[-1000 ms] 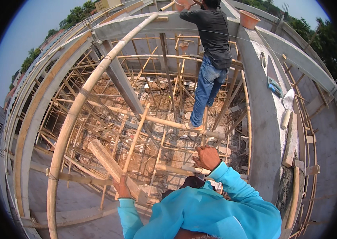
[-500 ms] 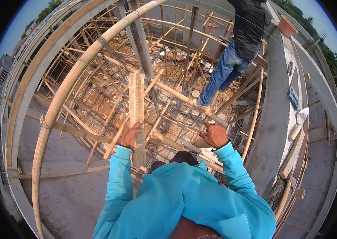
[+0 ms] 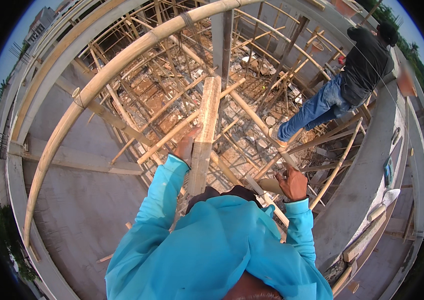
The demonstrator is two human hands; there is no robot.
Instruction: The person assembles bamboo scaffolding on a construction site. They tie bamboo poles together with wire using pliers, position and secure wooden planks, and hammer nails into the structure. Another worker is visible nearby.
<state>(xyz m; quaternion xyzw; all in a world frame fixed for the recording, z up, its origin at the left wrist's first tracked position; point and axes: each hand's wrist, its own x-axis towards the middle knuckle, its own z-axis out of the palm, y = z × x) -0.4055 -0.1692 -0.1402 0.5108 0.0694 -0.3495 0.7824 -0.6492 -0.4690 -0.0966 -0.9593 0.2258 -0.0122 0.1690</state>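
Observation:
My left hand (image 3: pixel 186 146) is closed on the left side of a long wooden plank (image 3: pixel 204 131), which points away from me and hides part of my fingers. The plank lies above bamboo poles. My right hand (image 3: pixel 293 184) has curled fingers, close to the near end of a bamboo pole (image 3: pixel 257 119) and beside a short, thick bamboo piece (image 3: pixel 271 186). Whatever is inside those fingers cannot be made out. Both forearms are in turquoise sleeves (image 3: pixel 164 187).
A co-worker in jeans (image 3: pixel 317 107) stands on the bamboo scaffold at the far right. A concrete wall (image 3: pixel 357 182) runs along the right, with a trowel (image 3: pixel 384 204) on top. One curved-looking bamboo rail (image 3: pixel 99 85) crosses the left. Rubble (image 3: pixel 164 102) lies far below.
The view has turned, so the scene sits farther right in the picture. My right hand's fingers are more curled now. My left hand stays on the plank.

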